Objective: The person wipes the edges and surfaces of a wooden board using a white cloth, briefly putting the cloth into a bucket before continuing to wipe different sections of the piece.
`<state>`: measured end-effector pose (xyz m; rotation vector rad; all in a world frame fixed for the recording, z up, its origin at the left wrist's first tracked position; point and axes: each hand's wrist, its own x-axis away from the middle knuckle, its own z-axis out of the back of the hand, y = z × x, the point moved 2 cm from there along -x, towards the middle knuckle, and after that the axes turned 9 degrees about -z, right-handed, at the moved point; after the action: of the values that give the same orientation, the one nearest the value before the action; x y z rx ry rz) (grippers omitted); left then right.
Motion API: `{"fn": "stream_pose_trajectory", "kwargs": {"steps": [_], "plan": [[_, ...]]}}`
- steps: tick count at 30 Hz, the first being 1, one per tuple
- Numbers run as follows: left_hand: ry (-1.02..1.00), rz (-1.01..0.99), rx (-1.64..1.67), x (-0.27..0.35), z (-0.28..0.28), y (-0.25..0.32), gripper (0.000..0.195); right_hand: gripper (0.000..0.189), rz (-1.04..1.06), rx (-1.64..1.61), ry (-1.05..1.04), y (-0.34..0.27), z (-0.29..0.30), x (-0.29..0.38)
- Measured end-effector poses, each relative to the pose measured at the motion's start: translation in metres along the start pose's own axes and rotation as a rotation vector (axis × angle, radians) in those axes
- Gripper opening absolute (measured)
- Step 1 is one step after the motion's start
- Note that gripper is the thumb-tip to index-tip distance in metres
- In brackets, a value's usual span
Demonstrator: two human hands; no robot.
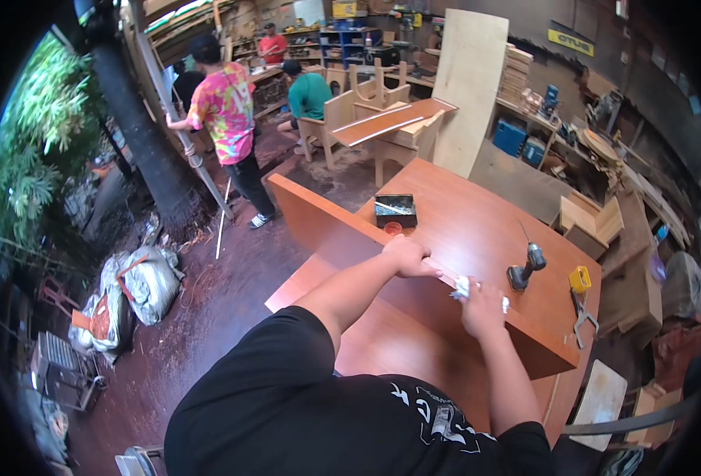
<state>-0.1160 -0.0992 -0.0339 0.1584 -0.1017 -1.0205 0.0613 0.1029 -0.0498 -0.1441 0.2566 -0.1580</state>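
An orange-brown wood panel [541,342] stands on its edge in front of me, running from upper left to lower right. My left hand [411,257] is closed over its top edge near the middle. Just to the right, a pale strip [441,271] shows along that edge between my hands. My right hand [484,308] holds a crumpled white cloth or tissue [462,288] against the top edge. Beyond the panel, a broad wood surface [475,202] of similar colour bears a cordless drill [529,266], a black box of screws [395,210] and a small red cup [393,228].
On the surface's right side lie a yellow container [580,278] and a metal clamp [583,324]. Several people are farther off, one in a tie-dye shirt [225,113] beside a leaning pole. Wooden chairs [332,122] and a tall plywood sheet [472,89] stand behind. Filled sacks [154,285] sit at left.
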Motion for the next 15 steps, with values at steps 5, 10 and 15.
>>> {"fn": "stream_pose_trajectory", "kwargs": {"steps": [5, 10, 15], "plan": [[0.028, 0.047, 0.086, 0.012, 0.001, -0.002, 0.082, 0.078, 0.092, -0.009, -0.093, -0.065, -0.006, -0.033], [0.029, 0.039, 0.037, 0.017, -0.002, 0.002, 0.089, 0.085, 0.002, -0.621, -0.154, -0.051, 0.026, -0.042], [0.103, 0.030, 0.012, 0.018, 0.006, 0.005, 0.096, 0.066, -0.214, -0.270, -0.129, 0.032, 0.032, -0.021]]}}
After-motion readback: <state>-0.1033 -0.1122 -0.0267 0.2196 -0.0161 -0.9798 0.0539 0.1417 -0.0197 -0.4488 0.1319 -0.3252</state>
